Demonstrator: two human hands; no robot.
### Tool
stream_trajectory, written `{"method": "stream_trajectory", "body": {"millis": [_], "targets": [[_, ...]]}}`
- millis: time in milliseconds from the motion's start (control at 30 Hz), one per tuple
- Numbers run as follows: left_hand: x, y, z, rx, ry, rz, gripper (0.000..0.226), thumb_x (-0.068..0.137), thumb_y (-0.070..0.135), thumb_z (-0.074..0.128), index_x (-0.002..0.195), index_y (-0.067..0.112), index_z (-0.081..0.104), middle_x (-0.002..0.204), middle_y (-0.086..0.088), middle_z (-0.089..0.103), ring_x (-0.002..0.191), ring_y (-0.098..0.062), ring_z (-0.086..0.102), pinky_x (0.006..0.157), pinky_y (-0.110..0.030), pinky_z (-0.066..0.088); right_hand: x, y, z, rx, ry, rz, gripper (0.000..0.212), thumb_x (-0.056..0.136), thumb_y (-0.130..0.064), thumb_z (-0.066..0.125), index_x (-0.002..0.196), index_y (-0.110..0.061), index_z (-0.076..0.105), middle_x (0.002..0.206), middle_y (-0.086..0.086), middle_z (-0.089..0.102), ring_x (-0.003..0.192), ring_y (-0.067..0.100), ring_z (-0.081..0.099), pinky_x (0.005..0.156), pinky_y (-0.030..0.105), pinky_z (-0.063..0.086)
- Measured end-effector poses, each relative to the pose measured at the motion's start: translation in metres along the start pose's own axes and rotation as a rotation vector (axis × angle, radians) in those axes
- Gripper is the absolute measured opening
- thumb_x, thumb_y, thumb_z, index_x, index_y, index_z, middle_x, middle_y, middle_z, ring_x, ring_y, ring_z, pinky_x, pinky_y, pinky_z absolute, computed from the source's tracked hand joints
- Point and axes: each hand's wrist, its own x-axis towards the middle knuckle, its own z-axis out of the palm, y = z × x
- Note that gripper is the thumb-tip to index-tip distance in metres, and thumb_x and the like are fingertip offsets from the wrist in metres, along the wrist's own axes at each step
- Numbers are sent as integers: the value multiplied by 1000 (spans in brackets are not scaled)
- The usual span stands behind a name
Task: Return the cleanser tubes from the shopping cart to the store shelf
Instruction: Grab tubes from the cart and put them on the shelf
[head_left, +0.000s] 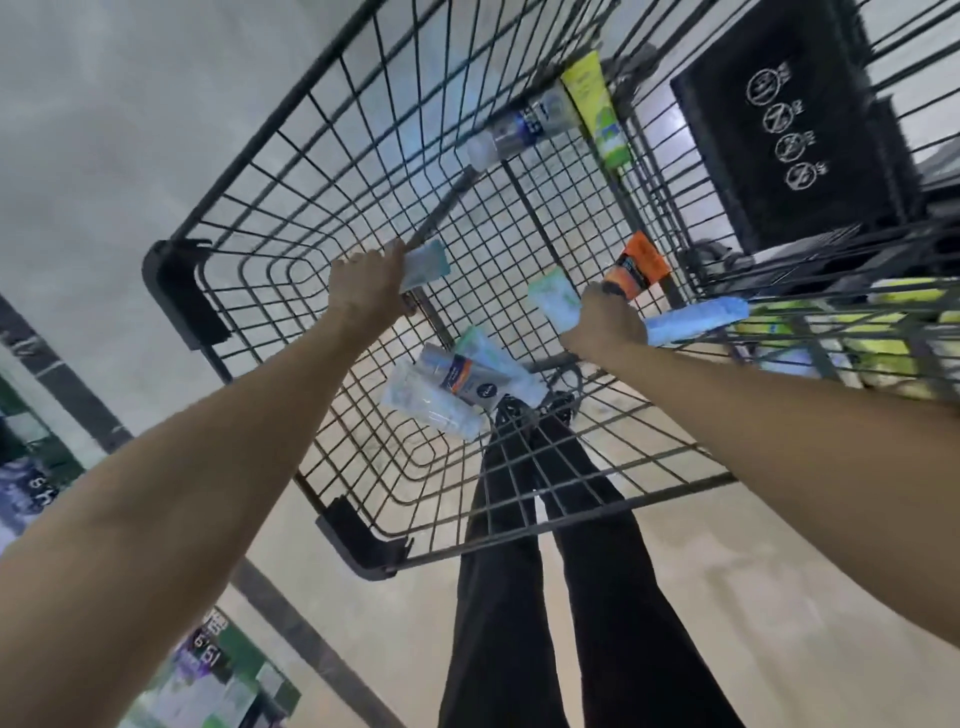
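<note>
Here the left hand (366, 283) grips a pale teal tube (426, 266) inside the cart (171, 270), while the right hand (605, 322) clutches a bundle: a mint tube (553, 300), an orange tube (636, 267) and a light blue tube (696, 321). More tubes (457, 382) lie piled on the cart's wire floor near the person's legs (524, 571). A yellow-green tube (595, 104) and a blue bottle (514, 130) rest at the far end.

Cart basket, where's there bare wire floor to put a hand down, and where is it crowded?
Bare mesh lies in the cart basket beyond the left hand, toward the black corner bumper. Crowded: the loose tube pile between the arms, the yellow tube and clear bottle at the far end.
</note>
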Motion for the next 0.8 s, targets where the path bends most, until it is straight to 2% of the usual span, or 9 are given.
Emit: {"method": "stream_trajectory", "body": {"millis": [133,267,300,367,433,533,633,733,800], "targets": [[-30,11,-16,-181,45,-53,43,93,15,68,131,12,48,109,-14,69,94,-32,65,90,-51,56,-28,-6,-32,326,-1,-26,52,83,-22,80,116,-10,42,113,10,51,98,30,55,71,36,42],[-77,40,-69,-678,56,-58,19,101,19,62,113,5,62,94,-2,65,73,-14,62,57,-21,46,-86,-7,-73,762,68,0,53,85,-17,79,121,-12,40,115,8,55,98,28,57,79,37,48],[-93,48,-85,-810,44,-37,21,100,20,62,116,6,63,93,1,66,75,-11,65,59,-23,50,-104,-7,-83,873,65,5,53,88,-15,77,126,-12,40,115,7,54,98,29,58,82,40,51],[-127,67,-118,-1069,13,14,31,97,20,67,126,10,61,101,4,67,89,-17,70,74,-41,62,-142,-2,-101,1054,79,11,53,87,-13,75,126,-18,40,117,10,58,100,33,64,88,50,57],[-160,90,-153,-1227,13,51,38,94,16,71,130,12,58,109,4,66,96,-21,70,85,-54,61,-183,6,-120,1190,119,-11,57,81,-12,80,121,-25,41,123,15,62,99,35,69,85,55,61],[-204,126,-197,-1313,58,146,44,92,17,74,132,17,57,117,-3,71,103,-22,71,91,-50,59,-242,26,-149,1400,173,-97,62,80,-4,83,127,-22,47,119,12,69,90,31,74,75,46,64],[-247,165,-229,-1384,13,254,53,95,19,71,143,17,50,126,-8,71,109,-26,72,94,-51,58,-304,53,-173,1505,251,-193,46,88,0,76,125,-21,58,107,6,74,83,20,75,72,38,63],[-289,206,-251,-1391,-4,377,41,95,15,70,134,19,57,124,-3,73,108,-26,72,94,-53,58,-354,85,-189,1638,360,-258,49,88,-1,76,126,-27,62,115,7,74,100,27,72,82,41,59],[-320,235,-260,-1391,-33,456,36,95,14,69,129,22,60,124,-4,72,107,-26,73,89,-50,59,-388,111,-196,1735,402,-321,53,89,1,72,134,-23,59,114,7,72,97,25,69,77,38,57]]}}
